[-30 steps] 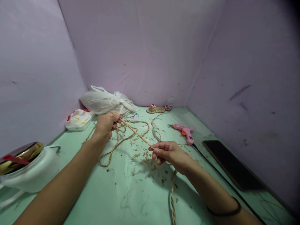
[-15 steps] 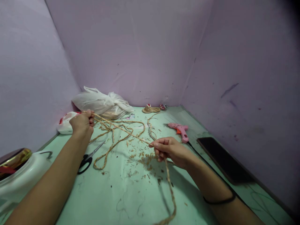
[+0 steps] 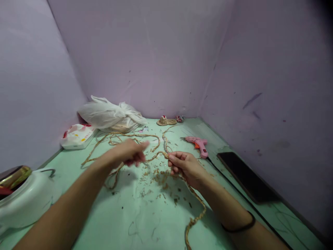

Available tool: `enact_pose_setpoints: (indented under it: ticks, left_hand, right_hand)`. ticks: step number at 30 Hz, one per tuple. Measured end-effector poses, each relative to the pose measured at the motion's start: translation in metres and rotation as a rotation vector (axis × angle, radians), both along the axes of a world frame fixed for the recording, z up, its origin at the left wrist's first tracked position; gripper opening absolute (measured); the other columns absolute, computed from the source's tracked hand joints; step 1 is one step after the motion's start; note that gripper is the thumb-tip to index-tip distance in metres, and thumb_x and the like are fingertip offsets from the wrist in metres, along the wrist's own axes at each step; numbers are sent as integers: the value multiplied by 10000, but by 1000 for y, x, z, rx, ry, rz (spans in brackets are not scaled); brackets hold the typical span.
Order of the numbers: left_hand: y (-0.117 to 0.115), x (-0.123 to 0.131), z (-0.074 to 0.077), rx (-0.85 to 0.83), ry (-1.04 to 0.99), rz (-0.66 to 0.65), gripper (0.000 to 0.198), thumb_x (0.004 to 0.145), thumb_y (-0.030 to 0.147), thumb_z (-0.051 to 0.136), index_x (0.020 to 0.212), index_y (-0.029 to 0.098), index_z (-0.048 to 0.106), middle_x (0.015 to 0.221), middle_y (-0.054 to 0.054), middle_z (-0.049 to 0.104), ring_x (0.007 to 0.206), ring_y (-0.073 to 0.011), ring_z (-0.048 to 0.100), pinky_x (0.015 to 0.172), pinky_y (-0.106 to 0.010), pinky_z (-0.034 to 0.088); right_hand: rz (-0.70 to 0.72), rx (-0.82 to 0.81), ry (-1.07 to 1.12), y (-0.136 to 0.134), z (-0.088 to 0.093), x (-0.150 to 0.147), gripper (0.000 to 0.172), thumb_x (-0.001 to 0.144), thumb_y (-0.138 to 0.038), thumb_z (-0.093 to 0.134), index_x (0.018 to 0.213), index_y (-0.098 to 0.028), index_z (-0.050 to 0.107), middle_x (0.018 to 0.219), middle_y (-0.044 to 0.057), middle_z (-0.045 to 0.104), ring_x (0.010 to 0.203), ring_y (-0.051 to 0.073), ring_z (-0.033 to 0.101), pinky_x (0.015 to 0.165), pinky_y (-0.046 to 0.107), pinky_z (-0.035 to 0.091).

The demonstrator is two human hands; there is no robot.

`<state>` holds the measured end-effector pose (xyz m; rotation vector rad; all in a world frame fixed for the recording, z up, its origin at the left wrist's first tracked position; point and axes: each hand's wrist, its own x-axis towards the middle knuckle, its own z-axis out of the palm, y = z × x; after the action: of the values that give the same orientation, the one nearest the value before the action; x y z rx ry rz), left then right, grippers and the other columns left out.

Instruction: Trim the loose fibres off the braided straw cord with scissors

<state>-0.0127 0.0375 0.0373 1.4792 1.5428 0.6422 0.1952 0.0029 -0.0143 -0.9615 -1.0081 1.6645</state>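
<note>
A tan braided rope [image 3: 200, 217] runs through my right hand [image 3: 184, 165], pinched between thumb and fingers. One end trails toward the near edge, and the rest lies in loose loops on the green table [image 3: 104, 222]. To its left, my left hand [image 3: 132, 152] hovers over those loops, smeared by motion. Its fingers are too blurred to tell whether they hold anything. The scissors are hidden behind my left arm.
A pink glue gun [image 3: 199, 143] with a black cord and a dark phone [image 3: 247, 177] lie at the right. Along the back are a white plastic bag [image 3: 111, 113] and a small woven slipper [image 3: 166, 121]. A white tissue pack [image 3: 78, 136] and a white container [image 3: 28, 201] stand left. Fibre scraps litter the middle.
My left hand has come away from the far left toward my right hand, and the rope stretched between them has gone slack. My right hand stays nearly in place, still pinching the rope.
</note>
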Motion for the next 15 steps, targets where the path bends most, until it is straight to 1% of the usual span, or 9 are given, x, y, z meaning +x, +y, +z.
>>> enact_pose_setpoints:
  ticks: [1,2,3,4,7,8,10,13,15]
  left_hand:
    - [-6,16,-6,-157,-51,-143,520,642,597,533,605,89,636,438,-51,568,289,-89,394,320,-207,201]
    - [-11,30,-12,-235,-137,-220,504,655,590,522,694,104,650,543,-57,614,327,-88,433,328,-199,220]
    - [-14,40,-19,-217,-241,-205,468,653,565,540,735,117,646,591,-44,621,349,-78,436,331,-191,224]
    - [-16,48,-25,-181,-333,-163,416,650,521,565,748,124,640,567,-20,598,356,-63,414,335,-180,216]
    - [-18,55,-35,-16,-483,17,272,618,378,621,583,110,595,381,47,432,333,-32,300,344,-170,178]
    - [-20,55,-36,13,-499,54,259,611,346,622,519,111,565,344,57,385,323,-28,273,344,-173,169]
    - [-25,55,-34,32,-526,97,258,603,307,613,451,121,519,316,60,356,305,-26,253,339,-183,158]
    - [-33,59,-31,21,-578,154,225,593,259,602,438,134,497,316,60,356,294,-27,248,331,-188,144]
    - [-33,61,-30,31,-610,206,229,600,236,579,423,144,467,308,68,328,292,-24,224,329,-186,126]
  right_hand:
    - [11,3,19,-1,0,-1,249,582,-301,726,725,-133,612,576,-33,587,401,29,464,458,185,447]
    - [29,6,35,-2,1,-2,271,566,-293,734,753,-131,622,592,-28,598,417,34,487,476,189,454]
    - [51,3,42,-3,1,-2,295,550,-282,741,775,-128,629,611,-20,611,435,42,512,490,192,457]
    - [74,-10,38,-4,2,-3,310,534,-270,747,781,-123,631,625,-9,624,452,53,536,494,194,456]
    - [91,-82,-25,-5,0,-6,272,505,-248,744,701,-114,610,584,14,637,433,76,545,462,209,447]
    - [76,-96,-61,-5,-2,-8,245,502,-241,737,657,-118,593,544,11,627,407,80,532,437,214,439]
    - [28,-85,-148,-5,-6,-12,195,520,-233,709,587,-132,556,469,-9,590,349,80,493,388,219,414]
    - [-67,29,-287,-5,-11,-18,132,588,-210,643,555,-144,534,433,-35,549,322,69,466,366,206,385]
    - [-98,103,-352,-7,-12,-19,111,631,-203,604,567,-145,534,445,-37,545,335,62,468,369,191,372]
